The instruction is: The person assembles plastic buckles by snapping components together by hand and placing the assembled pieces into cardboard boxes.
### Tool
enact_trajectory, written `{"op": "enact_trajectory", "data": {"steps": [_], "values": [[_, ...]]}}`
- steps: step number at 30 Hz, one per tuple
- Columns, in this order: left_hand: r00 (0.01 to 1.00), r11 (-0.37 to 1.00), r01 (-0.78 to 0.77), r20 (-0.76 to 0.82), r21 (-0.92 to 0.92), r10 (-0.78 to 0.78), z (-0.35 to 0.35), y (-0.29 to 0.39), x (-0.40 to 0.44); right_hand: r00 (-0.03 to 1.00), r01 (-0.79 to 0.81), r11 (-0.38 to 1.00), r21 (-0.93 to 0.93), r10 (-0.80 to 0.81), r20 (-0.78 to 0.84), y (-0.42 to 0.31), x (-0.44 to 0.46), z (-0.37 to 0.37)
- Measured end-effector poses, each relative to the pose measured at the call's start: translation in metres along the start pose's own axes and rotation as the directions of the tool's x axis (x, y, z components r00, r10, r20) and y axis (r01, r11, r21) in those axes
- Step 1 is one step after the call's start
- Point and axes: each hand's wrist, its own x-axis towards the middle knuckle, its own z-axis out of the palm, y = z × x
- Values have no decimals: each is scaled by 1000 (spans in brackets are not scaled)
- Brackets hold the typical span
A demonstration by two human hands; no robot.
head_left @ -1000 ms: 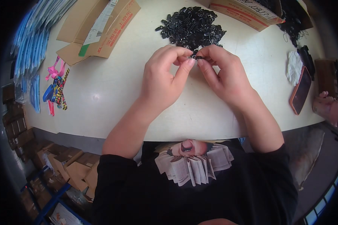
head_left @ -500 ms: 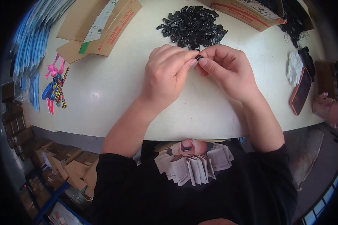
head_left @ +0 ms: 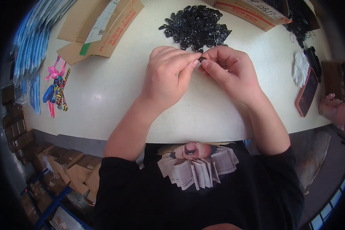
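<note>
Between the fingertips of my two hands is a small black piece [head_left: 202, 59], mostly covered by the fingers. My left hand [head_left: 168, 74] pinches it from the left with thumb and index finger. From the right, my right hand [head_left: 234, 73] grips the same piece between thumb and curled fingers. Just beyond the fingertips lies a heap of small black clips [head_left: 197, 27] with bits of shiny metal, on the white table [head_left: 142, 122]. The exact shape of the held piece cannot be made out.
An open cardboard box [head_left: 119, 32] stands at the back left, near colourful straps [head_left: 58, 90] and blue plastic packets [head_left: 32, 57]. Another box [head_left: 253, 15] is at the back right. A phone [head_left: 307, 92] and white tissue [head_left: 300, 69] lie right; a co-worker's hand [head_left: 333, 107] shows beyond.
Compared with a second ago, my fingertips have closed in around the small black piece, and my left fingers have straightened over it. Both hands have shifted only slightly.
</note>
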Motion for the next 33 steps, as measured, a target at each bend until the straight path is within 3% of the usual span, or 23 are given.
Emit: {"op": "enact_trajectory", "data": {"steps": [5,8,14,23,26,33], "values": [[995,995,-40,99,89,31,-4,-1,0,980,180,932,-316,-196,-18,3,0,0],[993,985,-66,112,162,48,-3,0,-2,968,225,893,-390,-250,-15,3,0,1],[992,967,-118,59,225,108,2,-1,-2,981,177,913,-368,-196,-14,2,0,1],[977,978,208,51,11,-208,7,7,-4,966,223,872,-435,-258,-22,4,0,4],[974,975,223,28,7,-223,9,7,-6,948,270,789,-552,-318,10,3,0,3],[993,987,112,10,112,-114,9,5,-6,948,254,827,-502,-317,-42,6,0,9]]}}
